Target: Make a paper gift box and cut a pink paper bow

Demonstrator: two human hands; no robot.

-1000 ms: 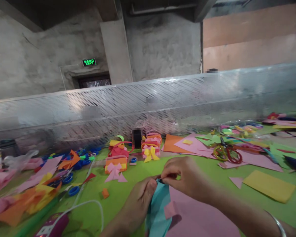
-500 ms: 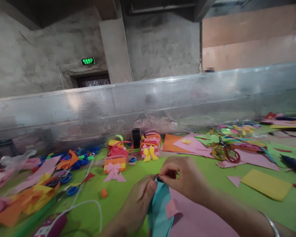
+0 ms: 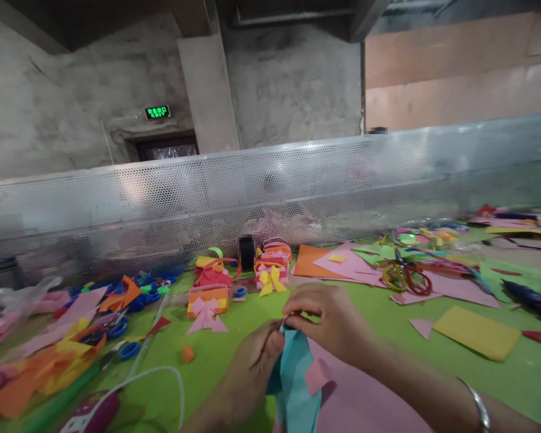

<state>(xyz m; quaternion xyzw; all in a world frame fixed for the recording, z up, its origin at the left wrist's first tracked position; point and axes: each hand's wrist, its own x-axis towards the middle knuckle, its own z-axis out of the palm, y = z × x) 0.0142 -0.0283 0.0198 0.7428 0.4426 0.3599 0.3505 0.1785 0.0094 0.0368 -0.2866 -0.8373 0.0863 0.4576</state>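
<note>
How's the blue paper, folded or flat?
Folded: creases divide the blue paper, held near its top by left hand and right hand.

Left grip (image 3: 258, 356) and right grip (image 3: 325, 313) pinch close together.

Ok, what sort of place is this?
Probably a paper-craft workshop: teal paper held over the green tabletop, scissors among coloured sheets, and a lit exit sign on the rough grey wall.
</note>
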